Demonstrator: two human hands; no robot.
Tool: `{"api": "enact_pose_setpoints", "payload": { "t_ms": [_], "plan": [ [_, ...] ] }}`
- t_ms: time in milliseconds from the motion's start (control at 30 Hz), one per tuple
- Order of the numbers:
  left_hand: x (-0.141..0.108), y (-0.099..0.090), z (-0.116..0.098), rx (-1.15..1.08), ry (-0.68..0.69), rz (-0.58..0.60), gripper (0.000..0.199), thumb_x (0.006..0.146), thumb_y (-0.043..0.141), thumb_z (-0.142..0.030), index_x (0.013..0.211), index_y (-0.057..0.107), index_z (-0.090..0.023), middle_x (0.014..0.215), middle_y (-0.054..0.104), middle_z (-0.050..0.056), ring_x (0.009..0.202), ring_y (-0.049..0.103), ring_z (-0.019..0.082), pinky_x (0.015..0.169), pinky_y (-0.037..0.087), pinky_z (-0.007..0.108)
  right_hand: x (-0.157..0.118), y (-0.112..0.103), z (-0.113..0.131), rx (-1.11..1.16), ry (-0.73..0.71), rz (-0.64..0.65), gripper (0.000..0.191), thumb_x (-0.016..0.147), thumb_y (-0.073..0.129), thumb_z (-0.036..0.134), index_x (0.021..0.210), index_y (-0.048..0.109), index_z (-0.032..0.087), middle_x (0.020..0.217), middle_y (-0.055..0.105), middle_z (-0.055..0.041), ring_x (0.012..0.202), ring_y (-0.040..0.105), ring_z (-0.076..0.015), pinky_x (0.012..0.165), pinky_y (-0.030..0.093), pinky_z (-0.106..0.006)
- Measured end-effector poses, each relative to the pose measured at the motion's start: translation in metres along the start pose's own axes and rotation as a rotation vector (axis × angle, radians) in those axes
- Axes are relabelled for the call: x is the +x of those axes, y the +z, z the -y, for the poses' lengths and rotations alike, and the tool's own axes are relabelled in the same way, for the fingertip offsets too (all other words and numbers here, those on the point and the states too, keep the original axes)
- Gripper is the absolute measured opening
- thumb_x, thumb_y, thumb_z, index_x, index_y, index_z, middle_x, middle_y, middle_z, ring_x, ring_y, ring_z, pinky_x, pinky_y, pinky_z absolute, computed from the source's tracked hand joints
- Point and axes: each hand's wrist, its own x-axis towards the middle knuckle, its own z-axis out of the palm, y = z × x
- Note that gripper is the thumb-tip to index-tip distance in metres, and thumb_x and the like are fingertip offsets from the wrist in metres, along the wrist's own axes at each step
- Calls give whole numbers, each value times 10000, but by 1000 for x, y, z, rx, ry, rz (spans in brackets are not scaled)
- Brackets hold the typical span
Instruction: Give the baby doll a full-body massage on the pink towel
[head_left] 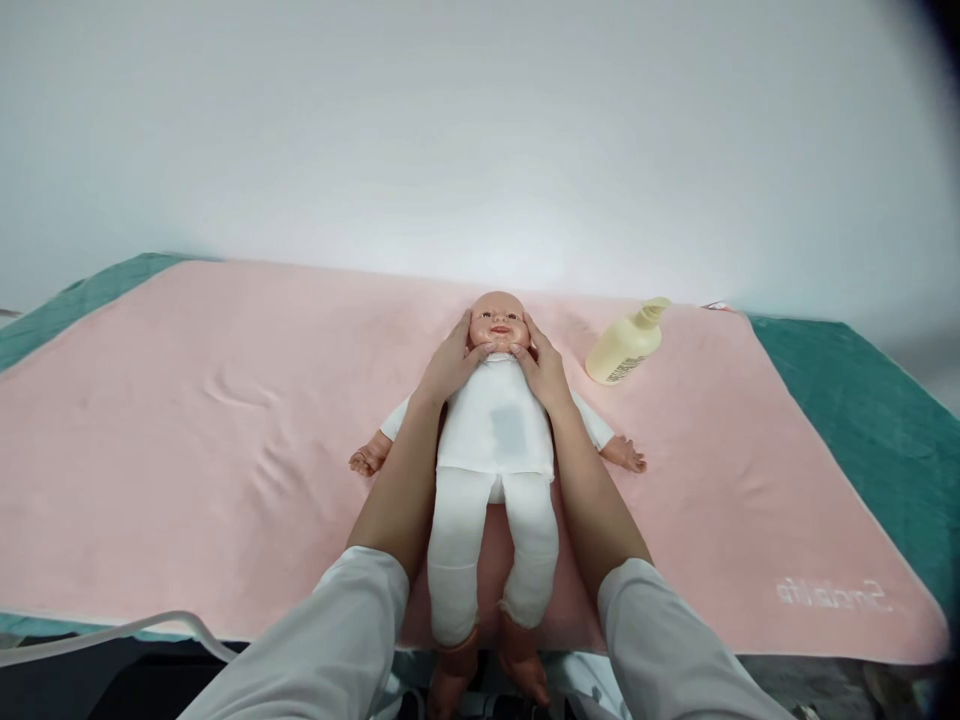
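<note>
A baby doll (495, 420) in a white top and white leggings lies on its back on a pink cloth (225, 450). Its head is at the far end, and its bare feet reach past the cloth's near edge. My left hand (452, 362) is cupped along one cheek, with the thumb at the chin. On the opposite cheek rests my right hand (544, 366), its thumb also by the chin. Together the two palms hold the doll's head between them. The doll's arms stretch out sideways under my forearms.
A pale yellow pump bottle (622, 345) is on the cloth right of the doll's head. Green sheeting (862, 410) shows beyond the cloth's sides. A white wall (480, 130) rises behind. At the near left edge runs a white cable (150, 622).
</note>
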Motion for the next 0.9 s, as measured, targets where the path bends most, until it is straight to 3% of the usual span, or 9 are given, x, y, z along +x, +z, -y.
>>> {"api": "enact_pose_setpoints", "payload": {
  "t_ms": [300, 533, 767, 900],
  "plan": [
    [-1, -2, -8, 71, -36, 57, 886, 932, 488, -478, 1609, 38, -128, 1648, 234, 140, 1517, 273, 287, 1226, 247, 443, 1, -6, -1, -28, 3, 71, 726, 925, 474, 587, 1536, 360, 211, 1567, 448, -73, 1435, 463, -240, 1205, 392, -442],
    [0, -4, -5, 66, -14, 103, 870, 966, 410, -474, 1598, -50, -93, 1669, 138, 143, 1550, 159, 249, 1255, 167, 404, 0, -9, 3, -32, -13, 97, 745, 937, 417, 622, 1548, 334, 205, 1591, 408, -63, 1458, 432, -225, 1226, 364, -421],
    [-2, -4, -4, 10, -4, 105, 998, 898, 541, -558, 1605, -4, -112, 1669, 157, 138, 1536, 217, 282, 1234, 246, 418, -2, -7, 9, -21, 22, 81, 800, 892, 506, 646, 1541, 349, 205, 1584, 421, -80, 1461, 427, -229, 1239, 342, -417],
    [-3, -3, -5, 1, -7, 88, 1034, 872, 577, -581, 1608, 10, -127, 1657, 203, 148, 1513, 281, 293, 1209, 298, 426, -3, -5, 11, -1, 26, 61, 854, 846, 582, 647, 1533, 362, 190, 1568, 444, -103, 1430, 467, -254, 1208, 388, -432]
  ]
}}
